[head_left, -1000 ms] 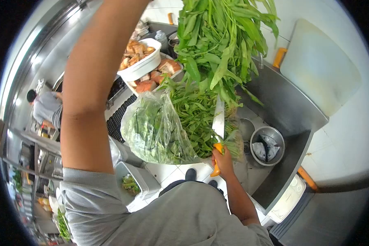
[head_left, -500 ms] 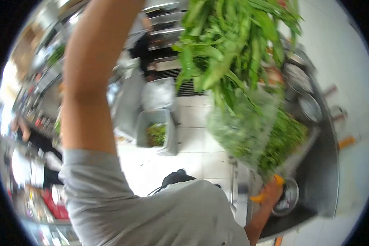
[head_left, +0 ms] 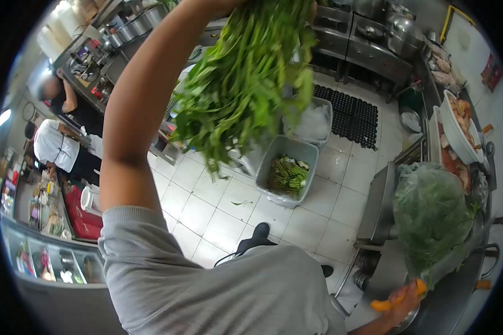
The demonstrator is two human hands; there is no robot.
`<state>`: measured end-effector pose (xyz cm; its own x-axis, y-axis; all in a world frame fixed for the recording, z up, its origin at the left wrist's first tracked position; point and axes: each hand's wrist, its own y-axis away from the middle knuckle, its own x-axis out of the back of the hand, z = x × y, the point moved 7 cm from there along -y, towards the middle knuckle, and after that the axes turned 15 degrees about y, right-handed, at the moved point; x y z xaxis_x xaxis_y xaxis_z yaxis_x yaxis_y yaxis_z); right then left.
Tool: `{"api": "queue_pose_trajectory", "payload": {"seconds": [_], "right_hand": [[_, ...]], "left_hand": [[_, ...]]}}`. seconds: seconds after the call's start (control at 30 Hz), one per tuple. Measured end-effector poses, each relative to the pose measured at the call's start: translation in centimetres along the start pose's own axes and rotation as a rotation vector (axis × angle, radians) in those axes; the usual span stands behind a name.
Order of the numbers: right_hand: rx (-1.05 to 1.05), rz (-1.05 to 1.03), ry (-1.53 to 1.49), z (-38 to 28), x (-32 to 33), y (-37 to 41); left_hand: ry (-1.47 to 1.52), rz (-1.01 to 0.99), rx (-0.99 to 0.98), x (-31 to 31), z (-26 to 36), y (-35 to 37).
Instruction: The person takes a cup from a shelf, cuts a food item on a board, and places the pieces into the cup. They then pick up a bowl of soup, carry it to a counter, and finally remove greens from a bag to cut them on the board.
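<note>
Both half-hidden: left grip (head_left: 232, 3), greens (head_left: 246, 84); right grip (head_left: 403, 314), knife (head_left: 393, 304).

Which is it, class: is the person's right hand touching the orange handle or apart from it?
Touching. The head view shows the right hand closed around the orange handle.

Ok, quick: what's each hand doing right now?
Left hand: closed on greens, raised, partly cut off by the frame.
Right hand: closed on knife handle.
</note>
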<state>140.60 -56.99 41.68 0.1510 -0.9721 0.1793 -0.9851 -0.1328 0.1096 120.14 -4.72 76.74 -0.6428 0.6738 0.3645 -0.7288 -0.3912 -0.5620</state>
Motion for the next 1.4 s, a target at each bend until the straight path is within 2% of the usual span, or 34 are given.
{"api": "queue_pose_trajectory", "payload": {"seconds": [0.03, 0.07, 0.1, 0.17, 0.23, 0.27, 0.4, 0.47, 0.5, 0.6, 0.63, 0.7, 0.73, 0.8, 1.0, 1.07, 1.1, 1.17, 1.3, 1.4], "right_hand": [[-0.04, -0.034, 0.016, 0.8, -3.0, 1.4], [-0.079, -0.121, -0.014, 1.7, -6.2, 2.6], [-0.115, -0.205, -0.045, 2.0, -9.5, 4.3], [-0.149, -0.367, -0.005, 1.8, -15.7, 8.0], [-0.206, -0.409, 0.03, 2.5, -19.3, 11.1], [-0.258, -0.467, 0.049, 3.1, -21.1, 12.4], [-0.303, -0.536, 0.198, 4.3, -24.8, 16.3], [-0.305, -0.514, 0.249, 4.0, -26.0, 17.6], [-0.297, -0.497, 0.289, 3.9, -26.6, 17.9], [-0.264, -0.569, 0.336, 3.2, -28.7, 18.3], [-0.267, -0.558, 0.334, 3.1, -29.3, 18.3], [-0.248, -0.595, 0.397, 2.9, -31.2, 18.7], [-0.247, -0.625, 0.392, 2.4, -32.5, 19.0], [-0.224, -0.652, 0.439, 1.4, -34.6, 19.5], [-0.093, -0.808, 0.667, -0.2, -42.6, 20.8], [0.052, -0.864, 0.774, -0.7, -45.4, 21.0], [0.055, -0.862, 0.779, 0.1, -46.4, 20.9], [0.397, -0.852, 0.866, -0.3, -49.0, 21.3], [0.544, -0.834, 0.959, -2.1, -53.0, 22.8], [0.603, -0.778, 1.03, -2.9, -55.2, 23.5]], "left_hand": [[0.026, -0.044, -0.033, 0.7, -1.1, 1.8], [-0.043, -0.15, 0.108, 1.4, -3.5, 2.9], [-0.17, -0.202, 0.148, 3.4, -6.8, 3.9], [-0.278, -0.224, -0.087, 6.3, -13.8, 6.2], [-0.53, -0.337, 0.098, 5.7, -17.9, 8.7], [-0.54, -0.381, 0.1, 5.4, -20.6, 9.5], [-0.536, -0.507, 0.217, 4.0, -30.2, 13.0], [-0.614, -0.628, 0.356, 3.4, -35.8, 14.5], [-0.611, -0.633, 0.352, 3.2, -37.5, 14.9], [-0.589, -0.735, 0.565, 2.8, -43.7, 17.1], [-0.586, -0.742, 0.557, 3.0, -45.1, 17.3], [-0.585, -0.695, 0.573, 4.5, -45.0, 17.8], [-0.629, -0.735, 0.619, 5.8, -44.9, 18.2], [-0.774, -0.687, 0.658, 9.0, -43.6, 20.0], [-1.043, -0.652, 0.638, 13.9, -40.3, 26.7], [-1.046, -0.615, 0.629, 13.5, -41.7, 28.0], [-1.058, -0.576, 0.615, 13.3, -42.1, 28.2], [-1.037, -0.542, 0.615, 13.5, -42.7, 28.4], [-1.048, -0.56, 0.574, 14.0, -43.5, 27.9], [-0.872, -0.613, 0.695, 14.3, -44.4, 27.1]]}}
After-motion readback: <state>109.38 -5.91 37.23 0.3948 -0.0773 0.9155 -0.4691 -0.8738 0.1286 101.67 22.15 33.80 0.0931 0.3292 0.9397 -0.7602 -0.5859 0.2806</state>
